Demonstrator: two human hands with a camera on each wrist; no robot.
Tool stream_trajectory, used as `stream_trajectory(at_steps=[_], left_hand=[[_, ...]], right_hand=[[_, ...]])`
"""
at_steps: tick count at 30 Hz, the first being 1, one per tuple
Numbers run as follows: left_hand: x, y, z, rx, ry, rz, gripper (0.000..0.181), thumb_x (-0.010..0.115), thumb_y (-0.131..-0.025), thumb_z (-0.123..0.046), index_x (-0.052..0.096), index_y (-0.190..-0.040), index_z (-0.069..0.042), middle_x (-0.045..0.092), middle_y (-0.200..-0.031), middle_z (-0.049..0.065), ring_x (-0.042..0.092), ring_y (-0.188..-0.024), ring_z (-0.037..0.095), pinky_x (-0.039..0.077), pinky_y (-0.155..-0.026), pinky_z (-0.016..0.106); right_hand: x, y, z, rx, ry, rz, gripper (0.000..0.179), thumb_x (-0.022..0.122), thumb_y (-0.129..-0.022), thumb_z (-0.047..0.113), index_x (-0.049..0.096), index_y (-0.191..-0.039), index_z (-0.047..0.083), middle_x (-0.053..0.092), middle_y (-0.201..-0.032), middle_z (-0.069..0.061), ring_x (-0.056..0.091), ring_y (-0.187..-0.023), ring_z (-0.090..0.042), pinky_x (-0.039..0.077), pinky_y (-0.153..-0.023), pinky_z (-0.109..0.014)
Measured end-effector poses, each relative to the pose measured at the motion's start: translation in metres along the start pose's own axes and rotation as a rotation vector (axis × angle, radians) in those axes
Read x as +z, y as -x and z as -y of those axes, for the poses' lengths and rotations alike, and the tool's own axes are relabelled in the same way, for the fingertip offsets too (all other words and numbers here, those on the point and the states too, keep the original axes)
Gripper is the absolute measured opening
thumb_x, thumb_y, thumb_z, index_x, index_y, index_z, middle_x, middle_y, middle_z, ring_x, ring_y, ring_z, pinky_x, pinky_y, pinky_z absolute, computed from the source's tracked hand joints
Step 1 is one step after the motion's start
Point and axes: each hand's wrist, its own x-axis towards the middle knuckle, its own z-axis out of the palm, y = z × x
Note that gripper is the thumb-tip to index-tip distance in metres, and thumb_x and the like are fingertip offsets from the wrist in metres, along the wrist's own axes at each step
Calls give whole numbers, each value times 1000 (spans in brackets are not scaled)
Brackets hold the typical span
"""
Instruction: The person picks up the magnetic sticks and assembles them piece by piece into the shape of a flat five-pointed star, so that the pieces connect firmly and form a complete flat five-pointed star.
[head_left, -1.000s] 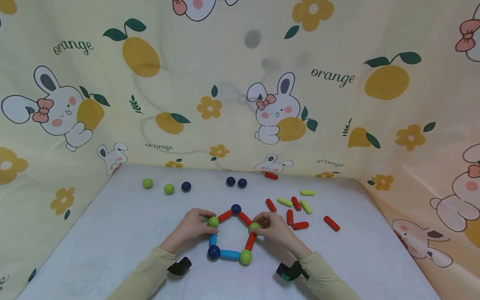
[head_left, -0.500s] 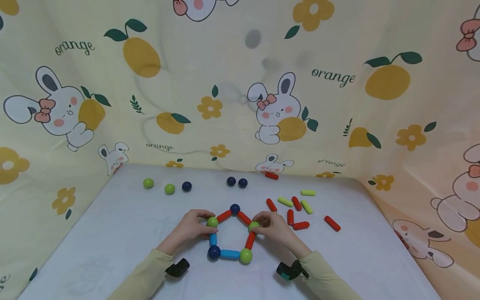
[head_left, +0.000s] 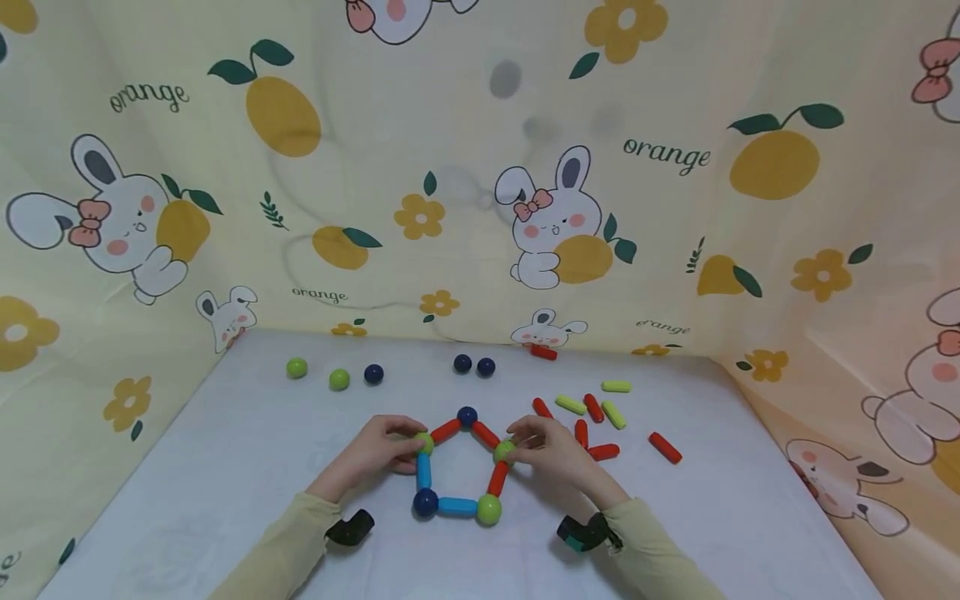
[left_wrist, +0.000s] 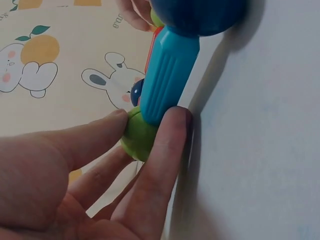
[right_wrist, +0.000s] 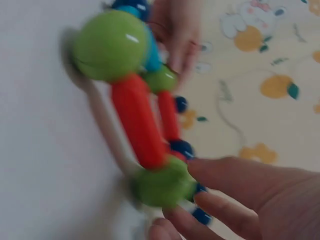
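Observation:
Rods and balls join into a five-sided ring on the white table. Its dark blue ball (head_left: 467, 416) forms the far corner, with a red rod (head_left: 446, 431) and another red rod (head_left: 486, 435) running from it. My left hand (head_left: 381, 448) pinches the left green ball (left_wrist: 139, 134) between thumb and fingers, beside a blue rod (left_wrist: 169, 75). On the other side, my right hand (head_left: 553, 454) pinches the right green ball (right_wrist: 165, 184), above a red rod (right_wrist: 137, 121). A navy ball (head_left: 425, 503), a blue rod (head_left: 457, 507) and a green ball (head_left: 489, 509) make up the near side.
Loose green balls (head_left: 339, 380) and navy balls (head_left: 462, 363) lie toward the back of the table. Several red rods (head_left: 664, 447) and yellow-green rods (head_left: 571, 404) are scattered right of the ring. A patterned cloth (head_left: 450, 167) encloses the back and sides.
The ring has shifted slightly left with both hands on it. My left thumb and fingers have moved a little, exposing more of the left blue rod.

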Motion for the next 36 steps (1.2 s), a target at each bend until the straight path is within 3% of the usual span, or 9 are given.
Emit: stream_trajectory(at_steps=[7, 14, 20, 26, 31, 36], left_hand=[[-5, 0, 2, 5, -7, -17, 35, 68, -90, -17, 62, -121, -1, 65, -102, 11, 66, -74, 21, 57, -68, 33], [-8, 1, 3, 7, -11, -19, 33, 67, -90, -15, 63, -120, -1, 65, -101, 11, 65, -74, 21, 58, -67, 34], [-10, -2, 6, -5, -18, -42, 32, 68, -89, -17, 64, -119, -3, 64, -100, 10, 65, -74, 21, 57, -67, 34], [-12, -6, 8, -14, -14, -67, 32, 68, -90, -17, 64, -119, -5, 66, -99, 9, 65, -74, 21, 57, -68, 33], [-15, -10, 8, 6, -3, -87, 29, 66, -91, -13, 64, -119, -5, 66, -98, 8, 65, -73, 21, 57, -67, 33], [-16, -14, 7, 6, 0, -106, 29, 65, -91, -13, 64, -119, -5, 66, -98, 8, 65, -74, 21, 57, -68, 33]], right_hand=[[-47, 18, 2, -86, 25, 32, 37, 67, -90, 10, 56, -123, -1, 63, -109, -18, 60, -99, -27, 51, -85, -33], [-73, 52, -11, -63, 216, 69, 29, 71, -86, 11, 63, -113, 5, 62, -95, -4, 58, -87, -21, 52, -73, -26], [-69, 68, -21, -4, 272, 100, 30, 77, -81, 16, 64, -107, 7, 61, -89, -2, 56, -79, -19, 51, -64, -26], [-56, 73, -25, 19, 314, 88, 25, 79, -78, 10, 64, -98, 11, 60, -84, 0, 55, -77, -19, 50, -63, -27], [-48, 65, -27, -30, 350, 68, 19, 75, -81, 7, 65, -96, 14, 59, -82, 4, 54, -77, -17, 49, -64, -26], [-41, 46, -19, -119, 328, 30, 21, 75, -83, 10, 67, -102, 13, 63, -88, 6, 57, -82, -16, 52, -72, -29]])
